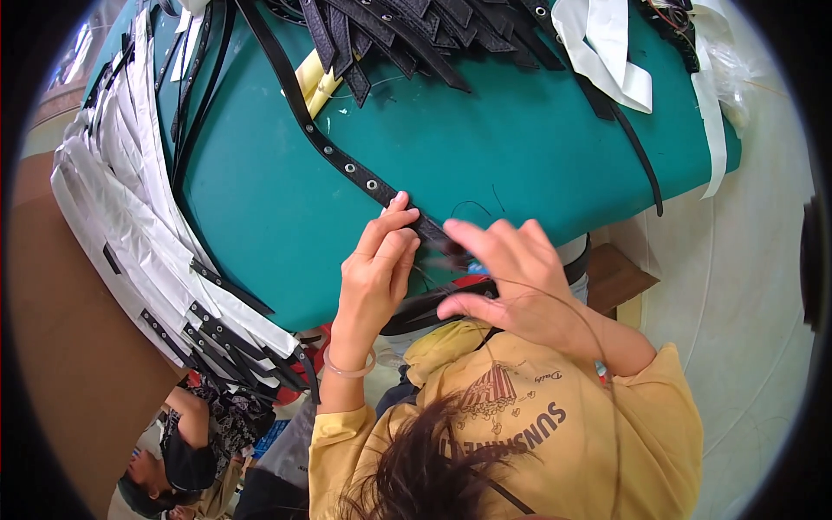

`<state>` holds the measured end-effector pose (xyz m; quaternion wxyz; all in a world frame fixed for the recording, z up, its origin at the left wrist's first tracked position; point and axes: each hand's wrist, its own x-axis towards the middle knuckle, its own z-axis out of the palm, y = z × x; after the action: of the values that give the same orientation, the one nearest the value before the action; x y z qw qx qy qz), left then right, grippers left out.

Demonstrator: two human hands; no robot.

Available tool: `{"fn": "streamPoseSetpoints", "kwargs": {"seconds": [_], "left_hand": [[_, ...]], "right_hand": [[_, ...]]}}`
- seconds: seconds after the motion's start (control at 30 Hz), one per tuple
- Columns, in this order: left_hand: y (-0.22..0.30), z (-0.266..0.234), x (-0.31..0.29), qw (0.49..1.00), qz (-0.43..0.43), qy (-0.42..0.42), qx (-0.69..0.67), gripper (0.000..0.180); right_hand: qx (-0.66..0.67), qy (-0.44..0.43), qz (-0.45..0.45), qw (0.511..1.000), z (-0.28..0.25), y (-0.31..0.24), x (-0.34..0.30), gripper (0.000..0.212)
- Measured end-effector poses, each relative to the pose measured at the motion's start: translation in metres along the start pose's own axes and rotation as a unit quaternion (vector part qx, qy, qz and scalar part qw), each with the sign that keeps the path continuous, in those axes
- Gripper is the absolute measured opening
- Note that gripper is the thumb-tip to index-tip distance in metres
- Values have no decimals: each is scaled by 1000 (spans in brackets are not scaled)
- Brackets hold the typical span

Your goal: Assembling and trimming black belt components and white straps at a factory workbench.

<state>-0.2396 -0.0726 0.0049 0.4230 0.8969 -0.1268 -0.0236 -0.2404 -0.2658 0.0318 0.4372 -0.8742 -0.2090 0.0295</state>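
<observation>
A long black belt strap with metal eyelets runs from the far edge of the green table toward me. My left hand pinches it close to its near end, fingertips on the strap just past the last visible eyelet. A pale bangle circles that wrist. My right hand hovers beside the strap's near end, fingers spread and thumb well apart, with nothing seen between them. Its index fingertip is close to the strap; whether they touch I cannot tell. Motion blurs the strap's tip. Loose dark threads lie on the table near my hands.
Black pointed strap ends pile up at the far side of the green table. Straps bundled with white sheeting hang over the left edge. White tape lies far right. Another person sits at the lower left.
</observation>
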Motion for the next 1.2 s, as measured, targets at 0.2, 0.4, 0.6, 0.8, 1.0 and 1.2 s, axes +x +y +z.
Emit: {"fn": "streamPoseSetpoints", "kwargs": {"seconds": [0.2,0.4,0.6,0.8,1.0,1.2], "left_hand": [[7,-7,-3,997,37,65,-29,4],[21,-16,-19,994,-30,105,6,18],[52,16,-6,990,-128,61,-24,21],[62,19,-4,983,-167,32,-65,9],[44,33,7,987,113,73,89,34],[29,40,34,998,28,-64,3,25]], "right_hand": [[163,33,161,973,12,4,1,19],[545,57,422,722,8,0,-14,10],[673,71,449,583,7,-4,-21,10],[657,74,443,605,2,-2,-30,10],[536,116,414,727,3,0,-37,12],[233,114,308,915,2,11,-40,16]]}}
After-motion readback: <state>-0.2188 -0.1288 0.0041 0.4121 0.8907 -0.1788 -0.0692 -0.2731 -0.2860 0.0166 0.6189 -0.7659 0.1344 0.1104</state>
